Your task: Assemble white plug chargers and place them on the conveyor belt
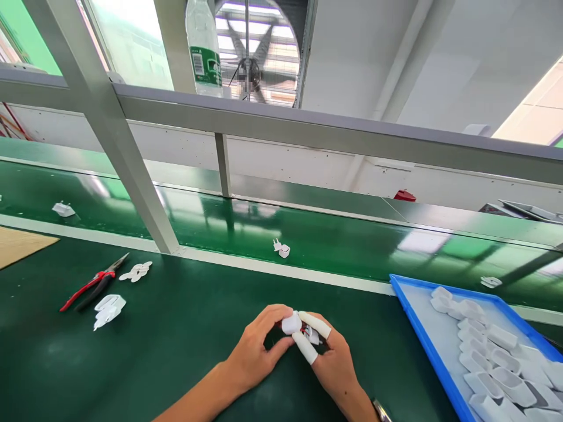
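Observation:
Near the front middle of the green table, my left hand (259,346) pinches a small white plastic piece (291,323) between thumb and fingers. My right hand (332,357), with white covers on the thumb and a finger, grips a small white part with red wires (311,335) right beside that piece. Both hands meet over the tabletop, and the fingers partly hide how the two pieces touch.
A blue-rimmed tray (422,337) of white housings lies at the right. On the left are red-and-black pliers (99,281), white discs (137,271) and white plug parts (109,309). Behind runs a green belt (334,249) carrying white plugs (282,249), with a slanted metal post (127,158).

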Action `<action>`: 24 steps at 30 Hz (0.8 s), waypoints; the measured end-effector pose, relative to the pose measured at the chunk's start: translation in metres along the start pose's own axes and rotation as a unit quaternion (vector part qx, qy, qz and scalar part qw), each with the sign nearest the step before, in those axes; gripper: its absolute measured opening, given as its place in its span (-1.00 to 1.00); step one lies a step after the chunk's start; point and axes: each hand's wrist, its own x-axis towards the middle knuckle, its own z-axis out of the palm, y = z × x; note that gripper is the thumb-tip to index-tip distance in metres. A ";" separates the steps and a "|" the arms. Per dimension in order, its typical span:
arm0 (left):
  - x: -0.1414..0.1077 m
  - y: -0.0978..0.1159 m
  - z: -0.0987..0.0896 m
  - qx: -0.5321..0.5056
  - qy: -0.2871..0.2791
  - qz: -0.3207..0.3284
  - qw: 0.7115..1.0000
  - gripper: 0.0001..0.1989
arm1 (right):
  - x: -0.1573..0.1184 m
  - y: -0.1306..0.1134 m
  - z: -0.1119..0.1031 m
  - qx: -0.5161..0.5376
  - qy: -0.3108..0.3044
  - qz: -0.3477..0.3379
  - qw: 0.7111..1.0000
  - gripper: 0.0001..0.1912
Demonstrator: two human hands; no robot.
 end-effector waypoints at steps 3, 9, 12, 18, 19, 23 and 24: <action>-0.003 -0.002 0.000 0.069 0.005 0.023 0.997 -0.58 | 0.001 -0.002 -0.001 -0.039 -0.013 -0.056 0.998 -0.71; -0.002 -0.003 -0.003 0.104 0.031 0.029 0.994 -0.61 | 0.005 -0.004 -0.005 -0.072 -0.002 -0.147 0.987 -0.65; 0.000 -0.002 -0.005 0.107 0.031 0.042 0.993 -0.61 | 0.006 -0.007 -0.009 -0.085 -0.022 -0.156 0.984 -0.66; -0.001 -0.001 -0.005 0.103 0.013 0.035 0.994 -0.61 | 0.006 -0.009 -0.011 -0.151 -0.012 -0.198 0.968 -0.68; -0.001 -0.001 -0.005 0.104 0.011 0.030 0.994 -0.62 | 0.006 -0.008 -0.011 -0.155 -0.011 -0.198 0.968 -0.69; 0.000 0.003 -0.006 0.090 0.005 0.003 0.996 -0.64 | 0.005 -0.009 -0.009 -0.126 -0.003 -0.179 0.976 -0.75; 0.000 0.004 -0.006 0.083 0.003 -0.003 0.997 -0.64 | 0.005 -0.010 -0.009 -0.117 -0.001 -0.174 0.978 -0.75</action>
